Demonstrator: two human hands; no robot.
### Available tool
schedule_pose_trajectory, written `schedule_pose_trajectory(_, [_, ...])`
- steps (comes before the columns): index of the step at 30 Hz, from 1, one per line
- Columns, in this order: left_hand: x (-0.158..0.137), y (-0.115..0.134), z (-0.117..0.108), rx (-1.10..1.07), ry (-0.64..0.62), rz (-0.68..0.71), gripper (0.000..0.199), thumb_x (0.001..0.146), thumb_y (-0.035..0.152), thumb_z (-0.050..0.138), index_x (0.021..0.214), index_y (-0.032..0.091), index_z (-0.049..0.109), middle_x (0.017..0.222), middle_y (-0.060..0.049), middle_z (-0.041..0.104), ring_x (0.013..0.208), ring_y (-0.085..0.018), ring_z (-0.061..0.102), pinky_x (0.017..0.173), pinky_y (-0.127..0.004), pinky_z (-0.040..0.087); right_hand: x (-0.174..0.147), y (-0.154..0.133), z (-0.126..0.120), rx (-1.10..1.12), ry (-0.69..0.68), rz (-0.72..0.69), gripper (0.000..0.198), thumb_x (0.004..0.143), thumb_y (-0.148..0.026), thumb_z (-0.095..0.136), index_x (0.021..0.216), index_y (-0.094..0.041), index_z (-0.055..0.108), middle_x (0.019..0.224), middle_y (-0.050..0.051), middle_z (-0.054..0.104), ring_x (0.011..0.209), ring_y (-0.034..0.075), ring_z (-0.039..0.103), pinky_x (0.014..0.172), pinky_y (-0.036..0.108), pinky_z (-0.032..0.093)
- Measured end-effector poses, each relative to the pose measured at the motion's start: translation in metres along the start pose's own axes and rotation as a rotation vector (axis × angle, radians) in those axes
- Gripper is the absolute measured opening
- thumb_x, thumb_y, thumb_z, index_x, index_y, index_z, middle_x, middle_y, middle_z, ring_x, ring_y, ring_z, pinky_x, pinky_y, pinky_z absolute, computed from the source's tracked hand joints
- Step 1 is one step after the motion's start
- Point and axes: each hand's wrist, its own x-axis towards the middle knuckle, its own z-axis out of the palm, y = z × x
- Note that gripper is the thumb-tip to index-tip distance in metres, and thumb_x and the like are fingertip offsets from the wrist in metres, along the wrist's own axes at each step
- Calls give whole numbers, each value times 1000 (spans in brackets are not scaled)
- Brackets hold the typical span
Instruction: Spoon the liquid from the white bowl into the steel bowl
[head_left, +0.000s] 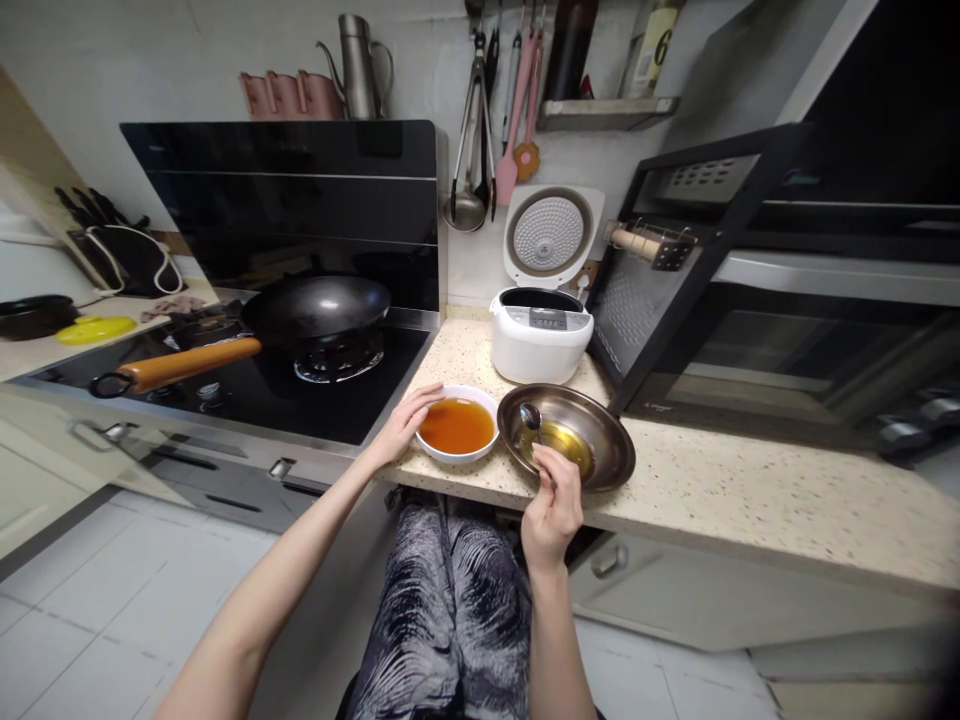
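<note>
On the counter's front edge stands a white bowl [495, 425] of clear reddish-brown liquid [457, 428]. My left hand [409, 425] holds its left rim, the fingers stretched along the edge. Directly to the right, touching or nearly touching it, is a wide metal bowl [611, 440] with a shallow pool of yellow, oil-like liquid [570, 445]. My right hand [553, 500] pinches the handle of a metal spoon [531, 416], whose head is raised over the metal bowl. Part of the handle is hidden by my fingers.
Behind the bowls sits a white rice cooker [541, 345] with its lid up. A black wok [322, 305] with a wooden handle [195, 364] rests on the stove [322, 405] at left. An oven [810, 350] stands at right; utensils [480, 130] hang on the wall.
</note>
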Motion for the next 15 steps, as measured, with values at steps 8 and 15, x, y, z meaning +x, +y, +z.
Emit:
schedule_pose_trajectory(8, [0,2,-1,-2,-5,-1,47,106,48,39,130,21,69,152,-13,56,145,-30,50,126,-55,31,-2,-4,1,31,57,54,21,101,-12,50,109,-21,67,101,7,73,99,20,72,88,39,59])
schedule_pose_trajectory(15, [0,1,0,3,-6,-2,47,106,48,39,131,22,69,153,-13,56,145,-30,49,126,-55,31,-6,-15,8,146,60,105,18,102,-16,50,105,-21,66,99,6,73,96,19,72,87,37,59])
